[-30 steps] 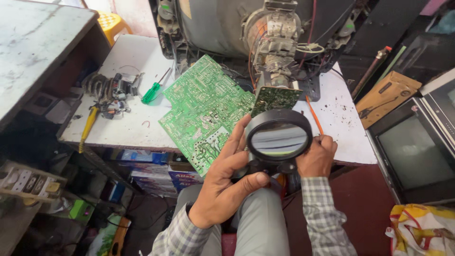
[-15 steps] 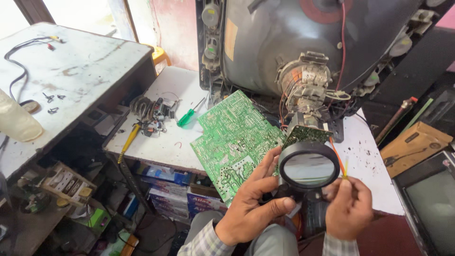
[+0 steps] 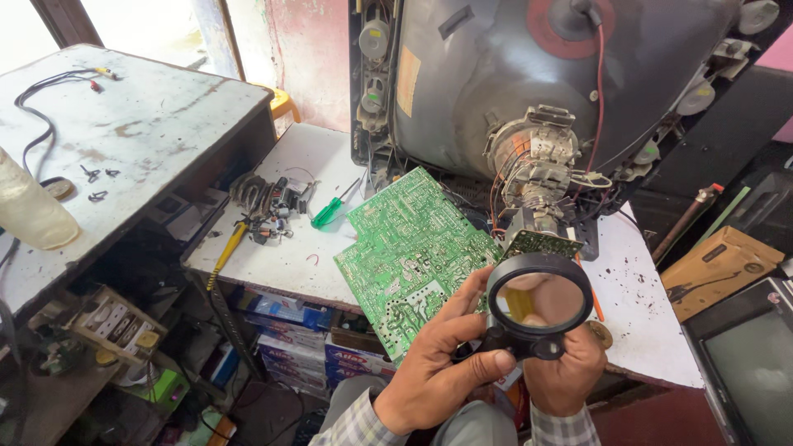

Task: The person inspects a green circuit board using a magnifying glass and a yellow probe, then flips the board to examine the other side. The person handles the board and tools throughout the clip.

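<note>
- Head view: a round black-rimmed magnifying glass [image 3: 538, 303] is held up in front of the near edge of a white workbench [image 3: 297, 248], just above the person's lap.
- The left hand [image 3: 438, 363] is closed around the glass at its lower left, with the fingers curled against the rim and the thumb laid along the black base of the lens.
- The right hand [image 3: 564, 376] is closed on the glass from below and behind, and its fingers are seen enlarged through the lens.
- A green circuit board [image 3: 409, 252] is lying tilted on the workbench, its near corner overhanging the edge just beside the left hand.
- A smaller green board [image 3: 541, 242] is seated on the neck of an opened picture tube [image 3: 529, 74], which is standing at the back of the workbench.
- A green-handled screwdriver [image 3: 330, 213] is lying left of the circuit board, near a heap of small dark parts [image 3: 268, 202].
- A yellow-handled tool [image 3: 227, 245] is resting at the left edge of the workbench.
- A cardboard box [image 3: 719, 268] is set well to the right.
</note>
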